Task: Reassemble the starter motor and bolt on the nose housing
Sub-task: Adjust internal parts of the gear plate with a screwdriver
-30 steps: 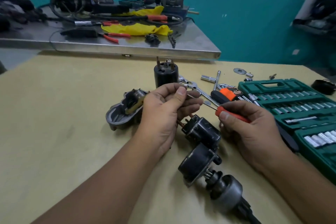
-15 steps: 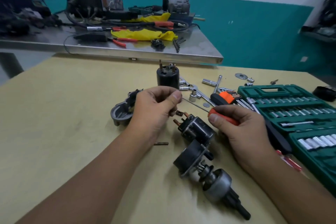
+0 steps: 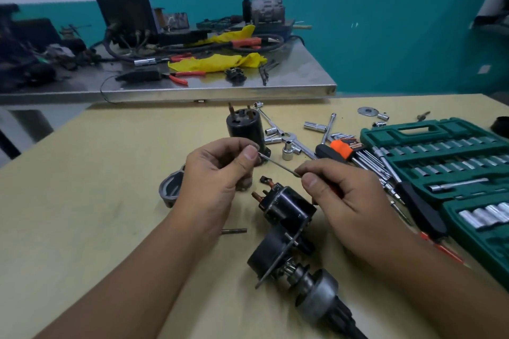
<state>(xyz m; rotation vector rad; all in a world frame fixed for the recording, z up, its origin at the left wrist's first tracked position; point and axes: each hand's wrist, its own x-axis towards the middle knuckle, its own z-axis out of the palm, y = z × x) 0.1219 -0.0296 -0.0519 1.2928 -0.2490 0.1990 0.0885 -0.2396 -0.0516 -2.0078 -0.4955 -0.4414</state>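
Both hands are working above the middle of the tabletop (image 3: 82, 201). The left hand (image 3: 217, 173) is curling its fingers and thumb around a small part that is staying almost wholly hidden, while the right hand (image 3: 341, 201) is gripping an orange-handled screwdriver (image 3: 278, 166), its thin shaft pointing up-left to the left thumb. Just below and between the hands, the starter motor assembly (image 3: 289, 242) is lying on its side, running toward the near edge: black solenoid with copper terminals at the far end, a flat plate, then a pinion gear and grey clutch drum, its tip cut off at the frame's bottom. A black cylindrical motor body (image 3: 245, 126) is standing upright just beyond the left hand. The grey nose housing (image 3: 172, 190) is peeking out left of the left hand, mostly covered. A green socket set case (image 3: 440, 162) is lying open along the right edge.
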